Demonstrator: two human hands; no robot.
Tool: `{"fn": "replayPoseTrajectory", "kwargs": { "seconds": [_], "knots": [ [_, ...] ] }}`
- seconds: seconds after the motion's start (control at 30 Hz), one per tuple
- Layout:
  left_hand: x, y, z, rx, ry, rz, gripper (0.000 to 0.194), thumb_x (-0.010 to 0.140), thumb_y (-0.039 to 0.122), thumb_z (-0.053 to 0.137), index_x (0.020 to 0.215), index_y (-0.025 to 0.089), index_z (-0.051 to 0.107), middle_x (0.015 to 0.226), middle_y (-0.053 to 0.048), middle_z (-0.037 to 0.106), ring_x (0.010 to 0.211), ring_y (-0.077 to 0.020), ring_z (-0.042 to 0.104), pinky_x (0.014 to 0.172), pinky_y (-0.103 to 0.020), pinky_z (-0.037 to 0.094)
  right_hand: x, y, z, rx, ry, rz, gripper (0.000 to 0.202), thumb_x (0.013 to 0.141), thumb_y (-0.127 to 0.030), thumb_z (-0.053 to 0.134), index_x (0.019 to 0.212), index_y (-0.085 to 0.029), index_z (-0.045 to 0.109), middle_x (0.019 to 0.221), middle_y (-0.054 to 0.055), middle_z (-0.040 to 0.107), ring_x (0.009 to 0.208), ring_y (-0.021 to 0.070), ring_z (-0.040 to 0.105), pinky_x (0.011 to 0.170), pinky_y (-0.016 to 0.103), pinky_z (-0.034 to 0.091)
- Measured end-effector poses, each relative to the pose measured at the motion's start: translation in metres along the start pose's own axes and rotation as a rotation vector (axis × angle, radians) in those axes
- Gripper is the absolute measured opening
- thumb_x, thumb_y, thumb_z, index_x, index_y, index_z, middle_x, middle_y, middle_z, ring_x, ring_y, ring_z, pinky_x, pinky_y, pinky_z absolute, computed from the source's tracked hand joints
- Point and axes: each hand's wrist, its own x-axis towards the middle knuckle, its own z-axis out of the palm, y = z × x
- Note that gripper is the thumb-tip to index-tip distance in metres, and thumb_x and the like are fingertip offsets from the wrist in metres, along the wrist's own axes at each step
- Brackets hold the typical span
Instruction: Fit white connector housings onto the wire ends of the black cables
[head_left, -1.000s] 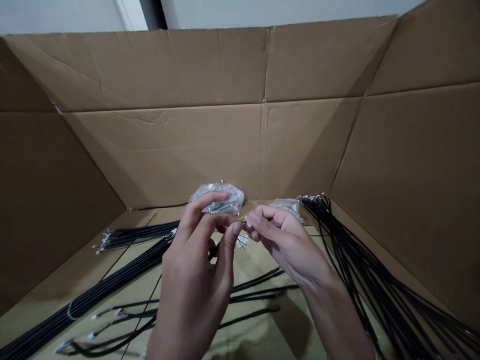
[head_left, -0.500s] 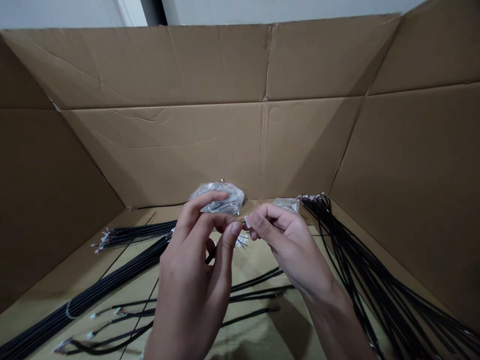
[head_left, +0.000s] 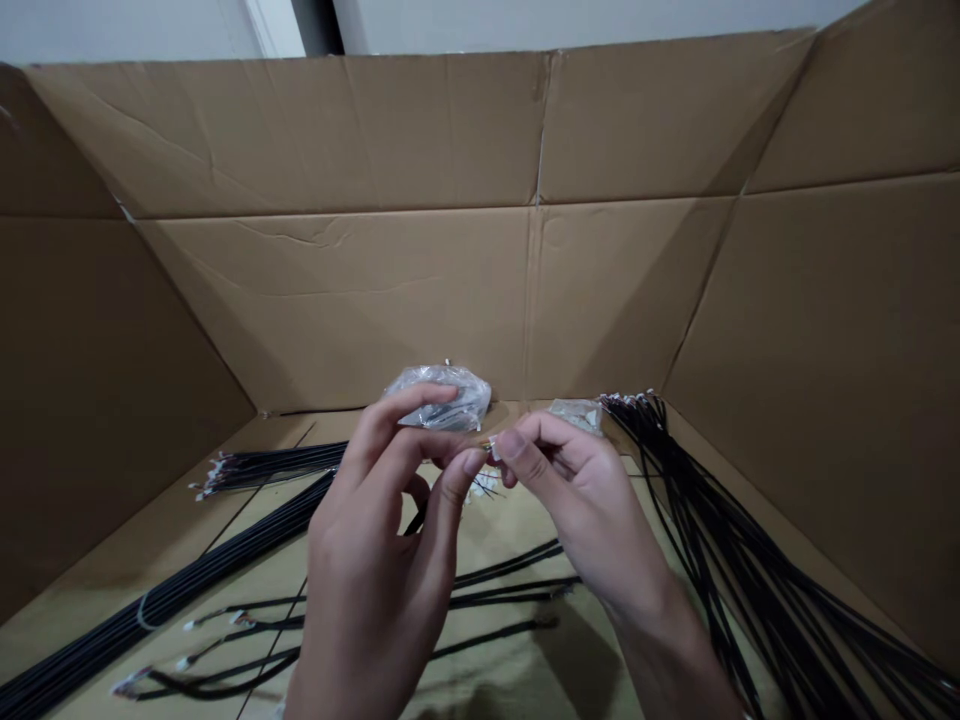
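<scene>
My left hand (head_left: 397, 530) pinches thin coloured wires (head_left: 484, 446) between thumb and forefinger. They come from a black cable (head_left: 416, 517) that runs through the palm. In my right hand (head_left: 574, 480) a small white connector (head_left: 493, 447) is gripped between thumb and fingers, right up against the wire ends. Whether the wires sit inside the connector is too small to tell. Below and behind the fingertips lie several loose white connectors (head_left: 484, 485) on the surface, partly hidden by my hands.
A tied bundle of black cables (head_left: 217, 555) lies at left, with a shorter bundle (head_left: 277, 467) behind it. Several single cables (head_left: 495, 640) cross the middle. More cables (head_left: 720, 540) spread at right. Plastic bags (head_left: 472, 395) rest against the cardboard wall (head_left: 337, 300).
The view has shifted slightly. My hands keep the same pinch, with the wires and connector still meeting at the fingertips.
</scene>
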Motion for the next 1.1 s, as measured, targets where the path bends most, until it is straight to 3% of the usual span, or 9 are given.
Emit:
{"fn": "replayPoseTrajectory", "kwargs": {
  "seconds": [0.27,0.5,0.73,0.97,1.1],
  "knots": [
    [0.003,0.005,-0.002,-0.103,-0.007,-0.122,0.018,0.098,0.018,0.066,0.082,0.027,0.069,0.118,0.003,0.069,0.109,-0.0142,0.068,0.071,-0.020,0.055,-0.004,-0.004,0.000,0.019,-0.008,0.027,0.032,0.095,-0.043,0.070,0.072,-0.021,0.063,0.069,-0.003,0.060,0.068,0.0133,0.053,0.064,0.025,0.044],
    [0.001,0.006,-0.002,-0.099,0.004,-0.130,0.019,0.097,0.017,0.067,0.081,0.027,0.068,0.116,0.003,0.070,0.112,-0.0137,0.067,0.070,-0.019,0.054,-0.007,-0.007,0.000,0.025,-0.017,0.030,0.029,0.098,-0.044,0.068,0.078,-0.022,0.067,0.075,-0.002,0.066,0.074,0.0142,0.058,0.071,0.026,0.046],
    [0.000,0.008,-0.003,-0.113,-0.004,-0.129,0.020,0.099,0.016,0.064,0.083,0.028,0.066,0.118,0.005,0.069,0.115,-0.0115,0.065,0.077,-0.017,0.053,-0.009,-0.012,-0.011,-0.014,-0.111,0.061,0.022,0.096,-0.044,0.070,0.089,-0.024,0.073,0.083,0.000,0.068,0.080,0.0182,0.058,0.073,0.031,0.044],
    [0.004,0.010,-0.003,-0.110,0.010,-0.144,0.019,0.097,0.015,0.065,0.083,0.027,0.068,0.116,0.003,0.070,0.114,-0.0138,0.066,0.075,-0.020,0.054,-0.006,-0.010,-0.008,-0.041,-0.061,0.053,0.022,0.092,-0.045,0.075,0.084,-0.024,0.074,0.080,0.001,0.065,0.079,0.0195,0.055,0.075,0.033,0.044],
    [0.002,0.010,-0.003,-0.132,0.014,-0.131,0.020,0.098,0.013,0.064,0.083,0.027,0.067,0.116,0.004,0.069,0.111,-0.0133,0.066,0.076,-0.020,0.055,-0.006,-0.010,-0.006,0.003,-0.022,0.053,0.018,0.089,-0.041,0.078,0.084,-0.025,0.074,0.075,-0.001,0.061,0.072,0.0171,0.052,0.067,0.031,0.043]
  ]
}}
